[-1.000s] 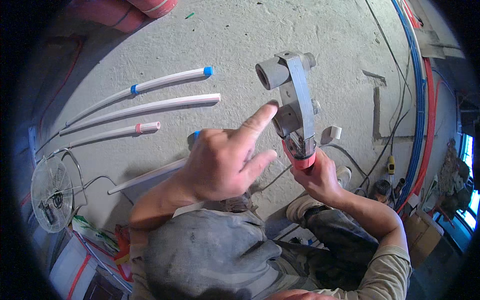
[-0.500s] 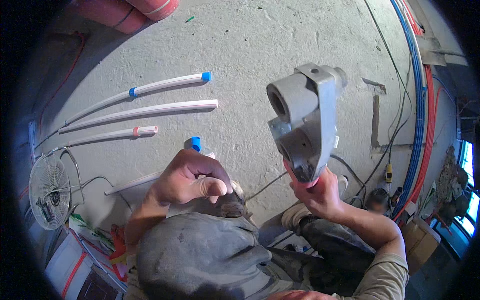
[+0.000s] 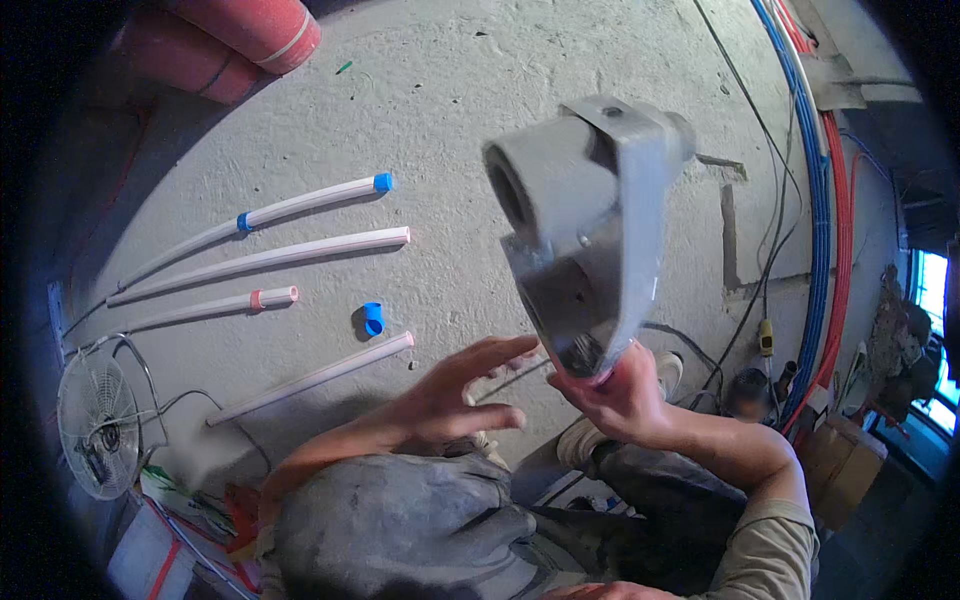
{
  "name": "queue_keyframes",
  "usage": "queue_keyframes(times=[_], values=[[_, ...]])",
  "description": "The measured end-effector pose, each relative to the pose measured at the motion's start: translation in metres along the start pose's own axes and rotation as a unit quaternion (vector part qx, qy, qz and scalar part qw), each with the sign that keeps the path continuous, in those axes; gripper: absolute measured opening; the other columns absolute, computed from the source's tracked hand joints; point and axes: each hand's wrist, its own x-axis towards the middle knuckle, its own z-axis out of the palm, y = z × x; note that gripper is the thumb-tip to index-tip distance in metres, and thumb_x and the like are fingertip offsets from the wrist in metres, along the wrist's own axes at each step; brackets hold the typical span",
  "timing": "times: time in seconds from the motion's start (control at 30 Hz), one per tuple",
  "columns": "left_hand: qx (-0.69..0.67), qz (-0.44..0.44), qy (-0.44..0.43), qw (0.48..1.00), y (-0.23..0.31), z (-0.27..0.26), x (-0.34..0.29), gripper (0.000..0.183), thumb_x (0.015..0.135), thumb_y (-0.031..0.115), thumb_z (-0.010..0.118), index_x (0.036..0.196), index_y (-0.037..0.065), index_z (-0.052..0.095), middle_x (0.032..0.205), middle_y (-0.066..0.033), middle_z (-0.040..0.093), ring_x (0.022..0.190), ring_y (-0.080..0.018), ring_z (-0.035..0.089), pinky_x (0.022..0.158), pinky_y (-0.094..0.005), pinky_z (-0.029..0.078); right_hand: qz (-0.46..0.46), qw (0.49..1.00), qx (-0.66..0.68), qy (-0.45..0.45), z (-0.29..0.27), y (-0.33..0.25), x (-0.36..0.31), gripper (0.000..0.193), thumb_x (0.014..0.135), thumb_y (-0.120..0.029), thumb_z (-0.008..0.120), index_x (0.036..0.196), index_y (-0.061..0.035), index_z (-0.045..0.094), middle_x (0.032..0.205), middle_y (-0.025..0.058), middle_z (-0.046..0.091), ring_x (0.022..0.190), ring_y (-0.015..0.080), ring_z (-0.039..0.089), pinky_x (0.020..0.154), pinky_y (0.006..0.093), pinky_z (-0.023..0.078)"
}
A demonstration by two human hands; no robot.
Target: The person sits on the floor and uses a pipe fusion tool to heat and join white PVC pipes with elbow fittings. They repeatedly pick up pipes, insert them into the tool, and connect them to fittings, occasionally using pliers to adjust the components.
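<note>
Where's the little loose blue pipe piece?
In the head view, the blue piece lies left of centre on the floor, just above the lowest white pipe, up and left of the left hand.

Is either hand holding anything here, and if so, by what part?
The right hand grips the grey metal-headed tool by its red handle. The left hand is open, fingers apart, holding nothing.

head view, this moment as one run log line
right hand: holding grey twin-cylinder tool | left hand: open, nothing visible in it | floor: white pipes, blue fitting
</note>
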Motion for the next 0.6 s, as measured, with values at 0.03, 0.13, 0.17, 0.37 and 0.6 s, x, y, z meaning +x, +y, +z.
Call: queue_keyframes(times=[0.03, 0.13, 0.17, 0.37, 0.6], values=[[-0.02, 0.055, 0.045, 0.997, -0.014, 0.023, 0.015, 0.086, 0.086, 0.028, 0.086, 0.157, 0.009, 0.042, 0.145, -0.0175, 0.055, 0.129, -0.0262, 0.056, 0.105, -0.04, 0.047, -0.023, 0.999, -0.026, 0.021, 0.004, -0.003, 0.008, 0.042, 0.08, -0.015, 0.084, 0.112, -0.0024, 0.058, 0.096, 0.0173, 0.06, 0.087, 0.0413, 0.063, 0.072, 0.0461, 0.051], [-0.022, -0.077, 0.107, 0.991, 0.001, 0.048, 0.055, 0.07, 0.083, 0.029, 0.09, 0.137, 0.003, 0.056, 0.125, -0.0127, 0.066, 0.113, -0.0183, 0.061, 0.095, -0.0352, 0.051, -0.029, 0.993, -0.055, 0.099, 0.019, 0.005, 0.017, 0.035, 0.083, -0.011, 0.076, 0.111, -0.0044, 0.057, 0.096, 0.0176, 0.057, 0.083, 0.0448, 0.06, 0.068, 0.0508, 0.049], [-0.08, -0.126, 0.125, 0.981, 0.004, 0.052, 0.067, 0.059, 0.083, 0.027, 0.091, 0.127, 0.001, 0.062, 0.115, -0.0096, 0.07, 0.105, -0.0152, 0.064, 0.091, -0.0333, 0.052, -0.045, 0.982, -0.097, 0.153, 0.026, 0.014, 0.014, 0.036, 0.084, -0.01, 0.072, 0.115, -0.0053, 0.055, 0.097, 0.0182, 0.055, 0.082, 0.0462, 0.059, 0.067, 0.0529, 0.048], [-0.275, -0.133, 0.203, 0.93, 0.006, 0.028, 0.034, 0.022, 0.08, -0.003, 0.059, 0.098, -0.001, 0.071, 0.088, -0.0062, 0.071, 0.072, -0.0102, 0.063, 0.061, -0.0272, 0.048, -0.26, 0.962, -0.076, 0.021, 0.007, -0.004, 0.016, 0.05, 0.077, -0.009, 0.086, 0.12, -0.0005, 0.061, 0.09, 0.0153, 0.066, 0.063, 0.0308, 0.065, 0.049, 0.0391, 0.048], [-0.193, -0.079, 0.298, 0.931, -0.009, 0.041, 0.005, 0.013, 0.085, -0.004, 0.069, 0.098, -0.001, 0.07, 0.087, -0.004, 0.071, 0.078, -0.009, 0.065, 0.069, -0.0275, 0.054, -0.342, 0.933, -0.104, 0.036, -0.08, -0.085, 0.039, 0.053, 0.077, 0.002, 0.064, 0.129, 0.014, 0.059, 0.061, 0.0021, 0.054, 0.045, 0.0153, 0.048, 0.043, 0.0323, 0.035]])
